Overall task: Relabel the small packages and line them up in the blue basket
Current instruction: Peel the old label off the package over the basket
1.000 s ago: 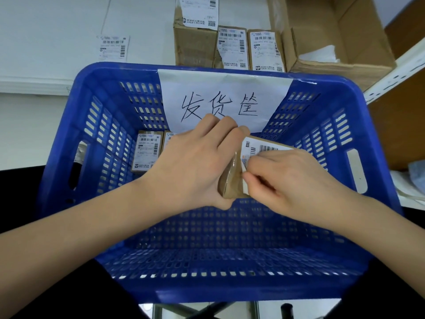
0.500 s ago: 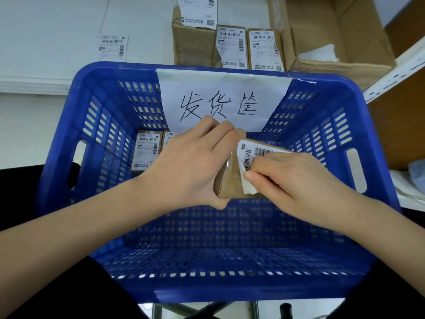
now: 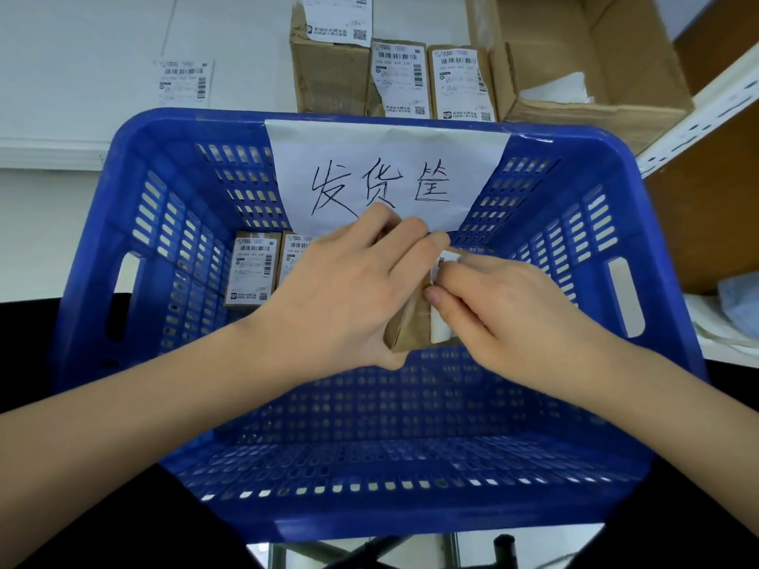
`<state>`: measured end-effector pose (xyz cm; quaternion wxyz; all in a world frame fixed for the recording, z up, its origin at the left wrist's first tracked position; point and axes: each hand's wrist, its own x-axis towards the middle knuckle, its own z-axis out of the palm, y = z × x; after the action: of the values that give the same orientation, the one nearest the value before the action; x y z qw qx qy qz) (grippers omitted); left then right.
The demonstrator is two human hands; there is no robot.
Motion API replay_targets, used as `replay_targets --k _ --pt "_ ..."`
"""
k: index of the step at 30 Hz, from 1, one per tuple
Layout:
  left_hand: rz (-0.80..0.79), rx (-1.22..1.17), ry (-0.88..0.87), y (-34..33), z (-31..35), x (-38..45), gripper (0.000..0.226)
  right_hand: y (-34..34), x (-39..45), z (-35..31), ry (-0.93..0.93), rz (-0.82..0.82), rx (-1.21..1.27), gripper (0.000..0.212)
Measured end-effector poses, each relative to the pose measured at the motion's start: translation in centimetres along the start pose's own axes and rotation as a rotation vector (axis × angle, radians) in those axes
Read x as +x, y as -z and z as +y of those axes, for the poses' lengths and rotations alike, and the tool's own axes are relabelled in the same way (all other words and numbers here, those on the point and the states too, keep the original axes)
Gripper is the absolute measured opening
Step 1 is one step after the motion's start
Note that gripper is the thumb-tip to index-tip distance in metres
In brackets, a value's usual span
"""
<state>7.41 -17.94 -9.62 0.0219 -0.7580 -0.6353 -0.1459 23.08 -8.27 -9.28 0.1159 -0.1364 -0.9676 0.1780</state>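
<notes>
Over the blue basket (image 3: 123, 223) my left hand (image 3: 341, 289) grips a small brown package (image 3: 408, 326), fingers wrapped over its top and thumb under its bottom corner. My right hand (image 3: 509, 314) pinches the white label (image 3: 440, 330) on the package's face; the label is partly lifted and mostly hidden by my fingers. Two labelled small packages (image 3: 251, 273) stand side by side against the basket's far left wall, the second (image 3: 293, 258) half hidden behind my left hand.
A paper sign with handwriting (image 3: 386, 174) hangs inside the basket's far wall. Behind the basket stand several labelled brown packages (image 3: 400, 80), an open cardboard box (image 3: 591, 76) and a loose label (image 3: 182, 82) on the white table. A metal shelf (image 3: 706, 108) rises at right.
My right hand has slid further over the package's face, covering most of the label and drawing its edge toward the left. The package sits slightly more upright in my left hand.
</notes>
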Motion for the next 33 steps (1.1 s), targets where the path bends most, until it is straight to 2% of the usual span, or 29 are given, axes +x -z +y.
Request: replay_targets --k 5,16,22,24,27,30,33 --pt "0.033 -0.039 0.0 0.2 0.1 -0.7 0.079 0.6 -0.2 -0.4 0.007 -0.04 0.107 0.023" --pt "0.042 -0.136 0.016 0.6 0.1 -0.5 0.081 1.4 -1.0 -0.1 -0.019 -0.001 0.26 0.031" --pt "0.081 -0.075 0.012 1.2 0.0 -0.6 0.075 1.4 -1.3 -0.9 -0.185 -0.016 0.396 0.038" --pt "0.086 -0.042 0.021 1.3 0.1 -0.6 0.071 1.5 -1.1 -1.0 -0.246 -0.07 0.346 0.046" --pt "0.085 -0.029 0.049 1.1 0.3 -0.6 0.069 1.0 -0.7 -1.2 -0.211 -0.026 0.082 0.052" --pt "0.074 -0.003 0.055 1.0 0.5 -0.5 0.069 0.1 -0.4 -1.5 -0.165 0.042 -0.019 0.043" --pt "0.07 -0.008 0.065 0.9 0.4 -0.5 0.071 -0.5 -0.3 -1.4 -0.121 0.103 0.01 0.031"
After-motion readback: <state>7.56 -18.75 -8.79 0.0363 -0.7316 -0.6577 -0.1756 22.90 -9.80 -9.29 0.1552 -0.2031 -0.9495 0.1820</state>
